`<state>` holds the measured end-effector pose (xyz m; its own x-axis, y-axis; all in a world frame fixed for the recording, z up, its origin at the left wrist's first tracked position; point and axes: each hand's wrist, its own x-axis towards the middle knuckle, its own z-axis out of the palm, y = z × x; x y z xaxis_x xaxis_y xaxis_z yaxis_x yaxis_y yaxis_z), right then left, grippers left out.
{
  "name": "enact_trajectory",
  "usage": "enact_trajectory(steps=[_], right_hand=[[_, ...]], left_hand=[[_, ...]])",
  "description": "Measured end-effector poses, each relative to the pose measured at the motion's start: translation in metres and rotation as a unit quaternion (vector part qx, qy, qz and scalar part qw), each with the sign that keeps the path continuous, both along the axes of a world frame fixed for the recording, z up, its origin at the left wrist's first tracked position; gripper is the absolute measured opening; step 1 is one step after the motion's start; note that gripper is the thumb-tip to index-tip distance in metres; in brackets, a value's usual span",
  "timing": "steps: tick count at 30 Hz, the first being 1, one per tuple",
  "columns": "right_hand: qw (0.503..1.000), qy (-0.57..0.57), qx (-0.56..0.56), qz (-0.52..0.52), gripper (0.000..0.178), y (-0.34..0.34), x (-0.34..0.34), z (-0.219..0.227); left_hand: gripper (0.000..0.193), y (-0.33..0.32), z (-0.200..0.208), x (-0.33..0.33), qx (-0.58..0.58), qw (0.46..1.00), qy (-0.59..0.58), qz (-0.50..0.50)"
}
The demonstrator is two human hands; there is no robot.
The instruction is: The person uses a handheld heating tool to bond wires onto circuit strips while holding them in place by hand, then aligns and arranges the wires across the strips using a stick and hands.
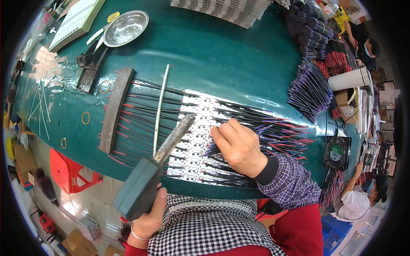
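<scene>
White circuit panel [195, 147] is laid on the green table [239, 51] at the middle of the head view, its long axis running roughly from top to bottom of the frame. Dark wires [273, 130] are fanned out from both long sides, those on the left being crossed by a pale stick [161, 109] and a metal bar [117, 110]. The panel is flanked by the hands. The right hand [237, 145] is the nearer, held over the panel's right side with fingers curled and bunched; whether a wire is pinched cannot be told. By the left hand [151, 211], lower left of the panel, a soldering iron [139, 187] is gripped, its rod slanted toward the upper right and its tip placed over the panel's left side; contact cannot be told.
</scene>
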<state>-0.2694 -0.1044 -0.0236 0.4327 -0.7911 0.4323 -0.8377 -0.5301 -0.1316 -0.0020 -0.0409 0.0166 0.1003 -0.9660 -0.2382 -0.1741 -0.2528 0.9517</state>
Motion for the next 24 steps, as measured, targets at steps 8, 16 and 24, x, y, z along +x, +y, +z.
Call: enact_trajectory(steps=[8,16,24], right_hand=[[0.996,-0.083,0.028,-0.017,0.037,0.001,-0.002,-0.001],[0.991,-0.128,0.039,-0.006,0.038,0.0,-0.005,-0.003],[0.998,-0.056,0.023,0.017,0.03,0.001,-0.005,0.002]], left_hand=[[0.02,-0.013,-0.007,-0.003,-0.097,0.977,-0.131,-0.14],[0.019,-0.024,0.007,-0.014,-0.029,0.978,-0.118,-0.17],[0.015,-0.028,0.008,-0.014,-0.09,0.96,-0.156,-0.213]])
